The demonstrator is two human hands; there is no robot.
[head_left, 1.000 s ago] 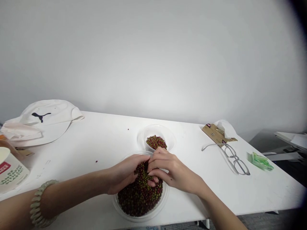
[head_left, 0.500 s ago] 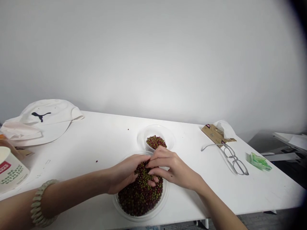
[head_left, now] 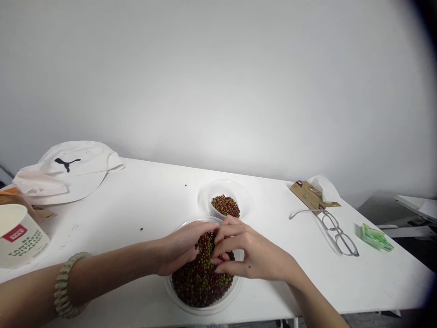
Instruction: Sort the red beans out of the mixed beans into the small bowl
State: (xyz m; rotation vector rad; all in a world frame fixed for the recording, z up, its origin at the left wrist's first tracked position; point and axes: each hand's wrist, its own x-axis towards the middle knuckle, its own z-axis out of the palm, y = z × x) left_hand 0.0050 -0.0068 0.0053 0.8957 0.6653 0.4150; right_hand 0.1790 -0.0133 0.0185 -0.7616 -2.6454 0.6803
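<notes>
Mixed red and green beans fill a clear round plastic bowl near the table's front edge. Above the bowl my left hand is cupped, palm up, around a heap of these beans. My right hand reaches over that palm, its fingers bent and drawn together among the beans. What its fingertips hold is too small and partly hidden to make out. Just behind stands a smaller clear bowl with a pile of red and green beans in it.
A white cap and a paper cup are on the left. To the right lie a brown tissue packet, eyeglasses and a green wrapper. Two stray beans sit on the white table.
The whole view has shifted slightly, so things sit a little further right. My right hand's fingers have curled in a bit more over the left palm. The left hand stays cupped.
</notes>
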